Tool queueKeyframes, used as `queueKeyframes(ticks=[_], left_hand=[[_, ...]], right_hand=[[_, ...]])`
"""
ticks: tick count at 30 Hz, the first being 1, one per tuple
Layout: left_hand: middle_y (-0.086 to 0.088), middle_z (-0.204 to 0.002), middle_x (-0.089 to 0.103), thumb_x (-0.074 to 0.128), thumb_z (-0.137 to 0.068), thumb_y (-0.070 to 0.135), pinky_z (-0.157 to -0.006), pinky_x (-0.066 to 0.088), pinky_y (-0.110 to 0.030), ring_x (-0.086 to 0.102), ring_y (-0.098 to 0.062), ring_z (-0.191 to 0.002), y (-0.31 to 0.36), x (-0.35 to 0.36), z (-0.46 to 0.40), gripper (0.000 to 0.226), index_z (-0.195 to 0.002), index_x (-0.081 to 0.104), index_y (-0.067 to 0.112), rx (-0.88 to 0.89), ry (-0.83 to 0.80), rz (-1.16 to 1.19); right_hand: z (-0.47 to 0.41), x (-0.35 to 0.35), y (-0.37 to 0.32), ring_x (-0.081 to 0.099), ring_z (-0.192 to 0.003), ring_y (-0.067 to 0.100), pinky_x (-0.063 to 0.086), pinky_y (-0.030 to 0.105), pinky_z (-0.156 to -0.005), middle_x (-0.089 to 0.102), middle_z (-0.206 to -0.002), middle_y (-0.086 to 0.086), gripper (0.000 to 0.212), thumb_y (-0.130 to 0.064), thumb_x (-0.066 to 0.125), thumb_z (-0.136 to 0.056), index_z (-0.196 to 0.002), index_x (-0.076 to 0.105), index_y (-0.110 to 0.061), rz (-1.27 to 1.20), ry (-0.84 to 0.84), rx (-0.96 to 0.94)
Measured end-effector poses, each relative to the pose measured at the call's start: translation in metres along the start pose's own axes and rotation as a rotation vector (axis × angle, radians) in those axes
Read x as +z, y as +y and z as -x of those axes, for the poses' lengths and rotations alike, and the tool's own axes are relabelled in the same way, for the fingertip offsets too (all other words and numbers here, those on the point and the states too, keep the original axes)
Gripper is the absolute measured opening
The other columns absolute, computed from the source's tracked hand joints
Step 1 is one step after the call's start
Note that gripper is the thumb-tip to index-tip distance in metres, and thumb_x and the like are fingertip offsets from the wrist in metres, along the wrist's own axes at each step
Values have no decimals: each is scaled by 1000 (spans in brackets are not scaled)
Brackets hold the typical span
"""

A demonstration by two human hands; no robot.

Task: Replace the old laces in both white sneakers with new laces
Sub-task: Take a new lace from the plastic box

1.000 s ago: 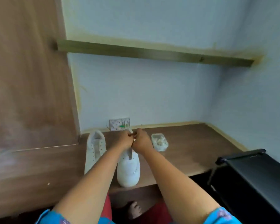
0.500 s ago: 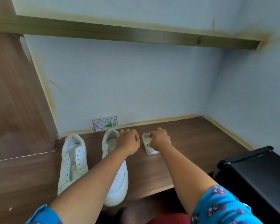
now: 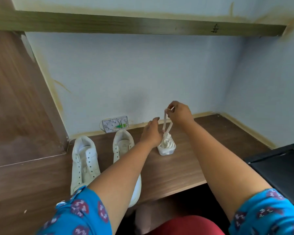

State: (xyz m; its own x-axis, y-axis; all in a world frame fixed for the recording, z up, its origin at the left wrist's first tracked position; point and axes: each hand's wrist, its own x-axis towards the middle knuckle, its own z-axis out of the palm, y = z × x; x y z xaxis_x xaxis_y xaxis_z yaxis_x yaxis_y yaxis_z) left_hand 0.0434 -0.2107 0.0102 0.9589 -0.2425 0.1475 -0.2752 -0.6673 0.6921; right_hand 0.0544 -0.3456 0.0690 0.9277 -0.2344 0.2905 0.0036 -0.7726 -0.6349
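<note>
Wood-grain desk (image 3: 185,167) w/ laceless white sneakers (image 3: 85,160); right hand (image 3: 180,113) pinching flat lace (image 3: 165,123), left hand (image 3: 151,133) relaxed.

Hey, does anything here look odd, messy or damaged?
Nothing spilled or broken. Both sneakers stand side by side with bare eyelets. The right hand pinches a lace lifted from the small container, which the left hand touches. Brownish stains mark the wall.

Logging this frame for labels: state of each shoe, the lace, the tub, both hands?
Left white sneaker: unlaced, eyelets empty.
Right white sneaker: upright, partly hidden by arm.
White lace: loop lifted from tub.
Small clear plastic tub: open, laces inside.
Right hand: pinches lace.
Left hand: beside tub, grip unclear.
</note>
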Motion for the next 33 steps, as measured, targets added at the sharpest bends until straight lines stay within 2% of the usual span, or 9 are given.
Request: queueKeyframes(ticks=[3, 7, 12, 16, 22, 25, 27, 30, 33], left_hand=[[-6, -147, 43, 57, -96, 28, -98, 44, -34, 50, -27, -127, 25, 1, -3, 65, -151, 23, 21, -42, -1, 338], [-6, -114, 63, 52, -99, 30, -70, 46, -27, 61, -22, -87, 46, -11, -18, 29, -124, 51, 16, -63, -110, 644], [-2, -63, 49, 36, -103, 13, -63, 45, -21, 48, -14, -62, 80, -54, -29, 29, -81, 56, 9, -235, 43, 1148], [-2, -60, 40, 38, -105, 14, -65, 44, -22, 41, -13, -59, 98, -94, -24, 31, -79, 54, 6, -219, 43, 1454], [-4, -62, 46, 41, -103, 14, -70, 48, -25, 47, -16, -65, 122, -146, -3, 29, -79, 55, 5, -64, 9, 1729], [-5, -70, 53, 43, -103, 19, -76, 52, -27, 54, -15, -69, 107, -164, 6, 26, -81, 53, 9, -29, 141, 1625], [-4, -82, 59, 50, -100, 24, -82, 49, -28, 59, -15, -81, 92, -161, 10, 17, -87, 50, 15, -51, 200, 1273], [-2, -113, 59, 71, -86, 18, -88, 48, -32, 58, -18, -104, 74, -135, 24, 32, -103, 44, 14, -38, 64, 643], [-2, -123, 52, 75, -83, 21, -96, 47, -37, 52, -16, -111, 77, -110, 31, 58, -123, 35, 10, 21, -75, 440]], right_hand=[[1, -19, -22, 55, -65, 16, 40, 26, -56, 59, -71, -3, 10, -30, 59, -93, -88, 55, -21, 36, 41, -122], [3, -40, -40, 51, -59, 5, 39, 17, -53, 56, -73, -6, 10, -29, 59, -93, -92, 60, -19, -106, 51, -207], [5, -39, -27, 47, -115, 20, 40, 33, -97, 43, -131, 5, 38, -32, 55, -95, -132, 48, -25, -262, 99, -52], [23, -16, -13, 46, -121, 26, 41, 32, -89, 39, -137, 9, 66, -20, 66, -85, -143, 37, -24, -209, -332, 104], [25, 6, -8, 60, -81, 21, 48, 32, -75, 67, -92, 11, 23, -25, 51, -97, -92, 68, -9, -55, -320, 154], [18, -9, -25, 60, -69, 26, 51, 35, -68, 64, -75, 15, 28, -10, 43, -97, -79, 63, -4, -479, -173, 285], [14, -25, -48, 59, -65, 29, 50, 34, -63, 61, -71, 15, 26, 0, 44, -91, -72, 61, -6, -672, -54, 266], [19, -49, -92, 65, -71, 22, 56, 34, -69, 67, -74, 6, 26, -6, 47, -90, -73, 65, -15, -615, 70, 88], [35, -71, -140, 67, -76, 14, 55, 26, -66, 69, -81, -1, 21, -8, 50, -89, -80, 66, -18, -532, 101, -132]])
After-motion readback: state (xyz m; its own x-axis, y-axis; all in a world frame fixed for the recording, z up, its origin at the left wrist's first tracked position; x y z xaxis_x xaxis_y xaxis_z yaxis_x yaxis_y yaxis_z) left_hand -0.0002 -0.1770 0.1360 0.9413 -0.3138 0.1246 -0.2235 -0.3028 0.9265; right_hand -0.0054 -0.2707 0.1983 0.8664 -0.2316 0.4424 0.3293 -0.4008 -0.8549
